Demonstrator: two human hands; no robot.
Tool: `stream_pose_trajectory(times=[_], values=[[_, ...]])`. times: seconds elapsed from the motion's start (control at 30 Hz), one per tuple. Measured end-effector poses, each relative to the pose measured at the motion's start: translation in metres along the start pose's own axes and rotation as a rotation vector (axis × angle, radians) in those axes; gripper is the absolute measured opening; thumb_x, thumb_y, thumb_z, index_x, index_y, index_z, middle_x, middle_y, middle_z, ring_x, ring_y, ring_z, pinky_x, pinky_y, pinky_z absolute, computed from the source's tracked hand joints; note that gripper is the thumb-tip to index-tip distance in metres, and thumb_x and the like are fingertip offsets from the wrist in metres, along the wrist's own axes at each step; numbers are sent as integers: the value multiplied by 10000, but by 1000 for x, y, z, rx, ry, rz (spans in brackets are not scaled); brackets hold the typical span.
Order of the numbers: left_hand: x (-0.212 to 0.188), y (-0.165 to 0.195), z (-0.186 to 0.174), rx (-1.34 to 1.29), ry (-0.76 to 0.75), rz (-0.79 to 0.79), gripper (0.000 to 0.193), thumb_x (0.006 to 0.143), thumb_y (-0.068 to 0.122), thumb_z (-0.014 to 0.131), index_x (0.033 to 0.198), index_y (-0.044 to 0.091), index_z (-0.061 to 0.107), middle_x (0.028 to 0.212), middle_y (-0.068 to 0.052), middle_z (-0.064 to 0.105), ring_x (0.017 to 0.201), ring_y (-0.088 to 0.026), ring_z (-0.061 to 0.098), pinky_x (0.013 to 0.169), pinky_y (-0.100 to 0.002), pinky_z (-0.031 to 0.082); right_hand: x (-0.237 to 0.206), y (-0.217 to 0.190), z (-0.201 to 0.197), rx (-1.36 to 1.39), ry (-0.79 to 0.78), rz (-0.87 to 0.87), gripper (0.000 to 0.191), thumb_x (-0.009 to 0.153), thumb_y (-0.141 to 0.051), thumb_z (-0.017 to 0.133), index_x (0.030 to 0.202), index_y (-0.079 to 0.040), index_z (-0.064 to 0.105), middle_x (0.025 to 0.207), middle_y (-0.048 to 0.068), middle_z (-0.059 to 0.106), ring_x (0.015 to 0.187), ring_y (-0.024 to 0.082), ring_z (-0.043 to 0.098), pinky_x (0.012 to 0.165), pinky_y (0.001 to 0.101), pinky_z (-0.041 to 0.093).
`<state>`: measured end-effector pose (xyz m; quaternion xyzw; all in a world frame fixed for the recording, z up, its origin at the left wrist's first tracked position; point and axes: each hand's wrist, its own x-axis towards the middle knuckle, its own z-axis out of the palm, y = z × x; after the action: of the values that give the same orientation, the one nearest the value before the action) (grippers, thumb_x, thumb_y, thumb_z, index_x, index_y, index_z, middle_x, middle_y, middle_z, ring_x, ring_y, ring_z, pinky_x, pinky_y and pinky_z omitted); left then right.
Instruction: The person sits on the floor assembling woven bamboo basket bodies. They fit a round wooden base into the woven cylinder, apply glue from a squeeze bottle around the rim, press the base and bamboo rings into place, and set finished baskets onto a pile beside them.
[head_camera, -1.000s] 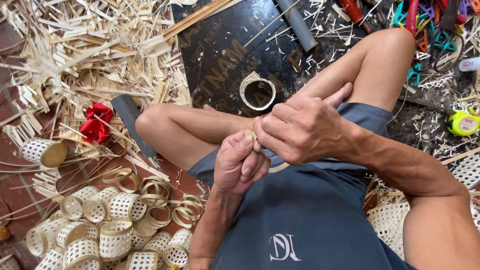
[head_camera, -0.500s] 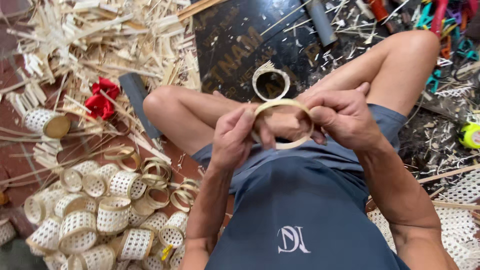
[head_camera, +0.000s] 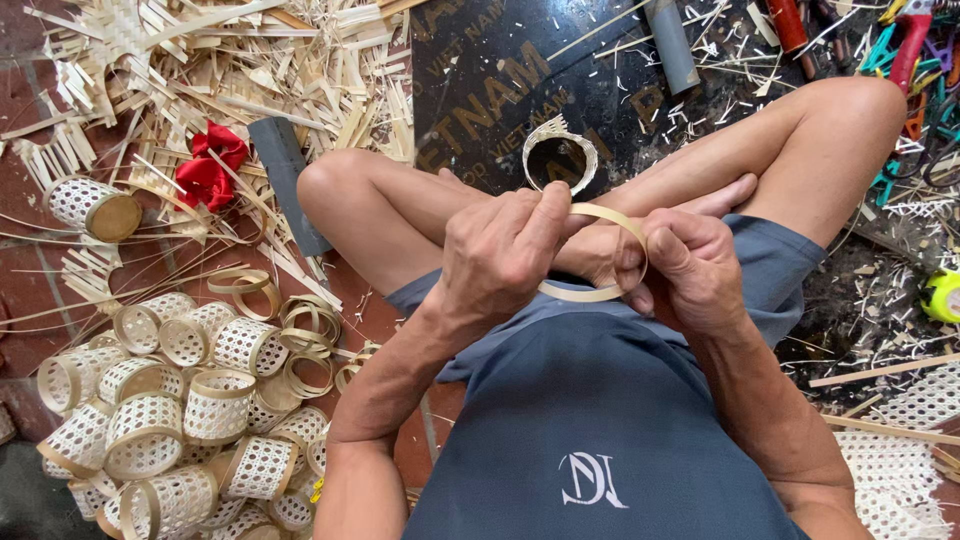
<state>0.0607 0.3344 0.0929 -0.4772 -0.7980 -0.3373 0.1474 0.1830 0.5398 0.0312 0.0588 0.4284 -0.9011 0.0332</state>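
A thin bamboo ring (head_camera: 596, 252) is held above the lap, pinched at its left by the left hand (head_camera: 497, 255) and at its right by the right hand (head_camera: 693, 268), fingers clamped on the strip. It is judged light, springy and easily kinked; opposite edges are best gripped. Left of it, woven cylinders (head_camera: 180, 410) are heaped; beyond it, a half-woven one (head_camera: 560, 152) lies.
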Motion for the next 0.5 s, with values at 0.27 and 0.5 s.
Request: stream_pose_trajectory(times=[0.27, 0.5], values=[[16, -5, -9, 4, -143, 68, 411, 901, 42, 686, 1260, -119, 563, 847, -128, 582, 746, -261, 642, 656, -399, 525, 7, 7, 3, 64, -29, 2, 423, 1099, -345, 636, 918, 37, 640, 743, 108, 619, 489, 80, 476, 496, 232, 405], [7, -25, 3, -897, -35, -458, 210, 1105, 164, 659, 1207, -19, 668, 1050, -63, 685, 887, -136, 634, 803, -288, 544, 29, -17, -19, -4, -5, -276, 382, 1124, -328, 635, 1027, 38, 688, 850, 143, 654, 671, 158, 616, 503, 240, 503]])
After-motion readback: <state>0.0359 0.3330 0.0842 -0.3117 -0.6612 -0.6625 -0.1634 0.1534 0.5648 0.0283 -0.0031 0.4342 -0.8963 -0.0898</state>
